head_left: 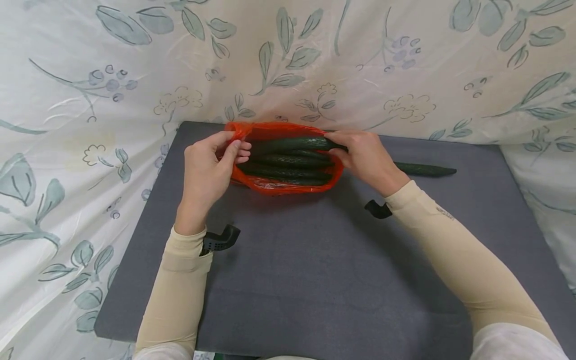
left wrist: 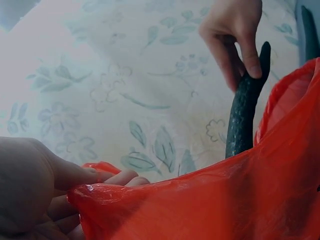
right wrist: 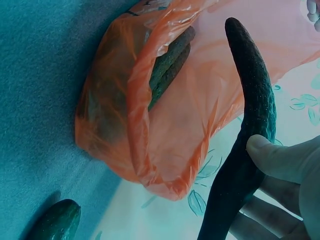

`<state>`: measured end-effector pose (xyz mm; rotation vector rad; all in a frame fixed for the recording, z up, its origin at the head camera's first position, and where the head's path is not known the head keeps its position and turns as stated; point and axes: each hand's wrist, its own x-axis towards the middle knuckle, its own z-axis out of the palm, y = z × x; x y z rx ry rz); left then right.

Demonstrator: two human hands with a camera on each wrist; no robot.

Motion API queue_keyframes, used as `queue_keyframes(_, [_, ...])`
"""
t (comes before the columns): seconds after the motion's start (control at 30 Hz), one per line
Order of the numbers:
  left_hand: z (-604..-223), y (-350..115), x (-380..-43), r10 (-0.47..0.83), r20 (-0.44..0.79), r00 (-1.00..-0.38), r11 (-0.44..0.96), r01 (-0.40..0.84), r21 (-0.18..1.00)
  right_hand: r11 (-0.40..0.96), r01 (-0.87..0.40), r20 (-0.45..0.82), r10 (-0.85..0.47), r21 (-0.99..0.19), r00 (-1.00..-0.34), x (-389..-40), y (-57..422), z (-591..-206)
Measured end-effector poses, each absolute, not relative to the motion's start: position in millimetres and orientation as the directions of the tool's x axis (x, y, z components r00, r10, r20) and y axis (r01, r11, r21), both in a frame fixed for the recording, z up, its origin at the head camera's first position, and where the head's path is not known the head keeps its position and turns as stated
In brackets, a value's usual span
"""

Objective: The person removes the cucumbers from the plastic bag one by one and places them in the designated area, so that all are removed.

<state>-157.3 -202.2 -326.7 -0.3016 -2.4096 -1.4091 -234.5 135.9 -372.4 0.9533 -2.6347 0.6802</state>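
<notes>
Several bagged cucumbers [head_left: 290,161] lie bare in head view, veiled in left-wrist; left hand [head_left: 208,164] pinches bag [left wrist: 175,212], right hand [head_left: 366,157] a cucumber [right wrist: 255,115].

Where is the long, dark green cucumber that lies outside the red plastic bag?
In the head view, the dark green cucumber lies on the grey table, right of the red plastic bag, partly hidden behind the right hand.
</notes>
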Motion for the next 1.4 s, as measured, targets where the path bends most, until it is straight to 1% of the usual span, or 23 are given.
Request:
queue_keyframes(0.2, [-326,-200,-159,0.012,0.393,-0.919,0.482,0.35,0.803,0.671,-0.663,0.411,-0.529,-0.333,-0.742,-233,144,-372])
queue_keyframes(0.53, [-326,-199,-159,0.015,0.398,-0.917,0.476,0.356,0.804,0.677,-0.646,0.409,-0.509,-0.352,-0.757,-227,155,-372])
queue_keyframes(1.17, [-325,-199,-158,0.017,0.381,-0.925,0.491,0.34,0.802,0.717,-0.616,0.409,-0.48,-0.328,-0.776,-215,173,-369])
queue_keyframes(1.4, [-327,-201,-157,0.011,0.393,-0.92,0.495,0.346,0.797,0.72,-0.611,0.419,-0.468,-0.329,-0.778,-210,177,-369])
